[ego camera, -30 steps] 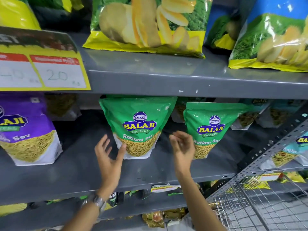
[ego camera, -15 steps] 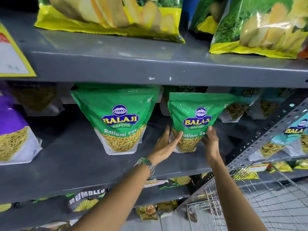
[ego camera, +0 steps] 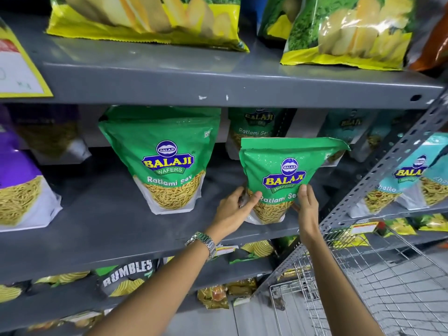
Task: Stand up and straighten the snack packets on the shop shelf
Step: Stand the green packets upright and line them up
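Observation:
A green Ratlami Sev packet [ego camera: 278, 166] stands upright near the front of the grey middle shelf [ego camera: 109, 229], tilted a little to the right. My left hand [ego camera: 234, 209] grips its lower left edge and my right hand [ego camera: 308, 207] presses its lower right edge. A second green Ratlami Sev packet [ego camera: 164, 156] stands upright to the left, untouched. Another green packet [ego camera: 254, 127] stands further back behind the held one, partly hidden.
A purple sev packet [ego camera: 19, 185] stands at the far left. Teal packets [ego camera: 409, 175] sit on the neighbouring shelf at right, past a perforated metal upright [ego camera: 388, 166]. Yellow chip bags [ego camera: 150, 20] lie on the shelf above. A wire trolley [ego camera: 375, 287] stands at lower right.
Both hands moved right from the left green packet to the right one and took hold of its lower edges. The view shifted right and closer.

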`<state>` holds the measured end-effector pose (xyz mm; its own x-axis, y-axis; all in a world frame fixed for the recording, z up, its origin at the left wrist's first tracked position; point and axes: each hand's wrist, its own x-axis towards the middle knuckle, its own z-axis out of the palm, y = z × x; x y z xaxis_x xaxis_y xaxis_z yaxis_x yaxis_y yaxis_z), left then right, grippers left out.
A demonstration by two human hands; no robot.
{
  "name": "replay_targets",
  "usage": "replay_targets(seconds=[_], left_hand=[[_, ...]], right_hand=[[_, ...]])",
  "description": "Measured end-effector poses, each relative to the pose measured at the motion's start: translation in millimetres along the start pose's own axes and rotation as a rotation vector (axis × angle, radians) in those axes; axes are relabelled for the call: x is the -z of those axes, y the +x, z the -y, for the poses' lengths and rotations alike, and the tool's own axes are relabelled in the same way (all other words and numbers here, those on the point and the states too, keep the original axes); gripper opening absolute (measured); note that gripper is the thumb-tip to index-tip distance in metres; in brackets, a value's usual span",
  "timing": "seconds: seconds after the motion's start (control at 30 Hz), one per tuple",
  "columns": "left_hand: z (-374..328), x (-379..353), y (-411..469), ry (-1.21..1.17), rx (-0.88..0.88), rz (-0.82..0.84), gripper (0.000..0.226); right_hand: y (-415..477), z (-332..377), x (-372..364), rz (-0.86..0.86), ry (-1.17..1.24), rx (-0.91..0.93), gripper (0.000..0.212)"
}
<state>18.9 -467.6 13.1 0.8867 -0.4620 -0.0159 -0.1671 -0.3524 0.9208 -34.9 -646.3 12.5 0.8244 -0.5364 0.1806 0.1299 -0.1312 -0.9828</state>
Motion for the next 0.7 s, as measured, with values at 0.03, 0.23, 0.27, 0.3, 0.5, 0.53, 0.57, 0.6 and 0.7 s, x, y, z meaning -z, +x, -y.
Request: replay_targets(seconds=[0.03,0.23,0.27,0.3,0.5,0.53,0.57,0.6,0.7], left_hand=[[0.0,-1.2,-2.1,0.001,-0.001,-0.006,0.053],[-1.4,-2.4,-9.9,-0.056,0.005,0.004,0.052],[-0.6,-3.1,-10.7,-0.070,0.010,-0.003,0.052],[0.4,-4.0,-11.2,-0.082,0.016,-0.008,0.054],[-0.4,-1.5,-11.2,-0.075,0.099,0.050,0.097],[1.4,-0.4,-13.9,-0.126,0.113,0.048,0.101],[5.3,0.4,-19.3,-0.209,0.101,0.019,0.096],[12.2,-0.1,-27.1,-0.307,0.070,-0.048,0.082],[40.1,1.4,-61.2,-0.531,0.008,-0.459,0.033]], right_hand=[[-2.8,-0.5,0.7,-0.007,0.004,0.001,0.027],[-9.1,1.5,3.4,-0.013,0.005,-0.007,0.022],[-9.6,2.3,3.1,-0.011,0.006,-0.003,0.022],[-10.1,2.5,2.7,-0.015,0.003,0.000,0.022],[-14.3,2.7,0.6,-0.073,0.025,0.001,0.027],[-18.9,2.2,-1.6,-0.146,0.021,0.022,0.032],[-25.6,-0.7,-4.2,-0.273,-0.024,0.077,0.036],[-36.7,-4.8,-9.7,-0.419,-0.108,0.181,0.037],[-89.1,-22.7,-48.0,-0.312,-0.377,0.556,0.024]])
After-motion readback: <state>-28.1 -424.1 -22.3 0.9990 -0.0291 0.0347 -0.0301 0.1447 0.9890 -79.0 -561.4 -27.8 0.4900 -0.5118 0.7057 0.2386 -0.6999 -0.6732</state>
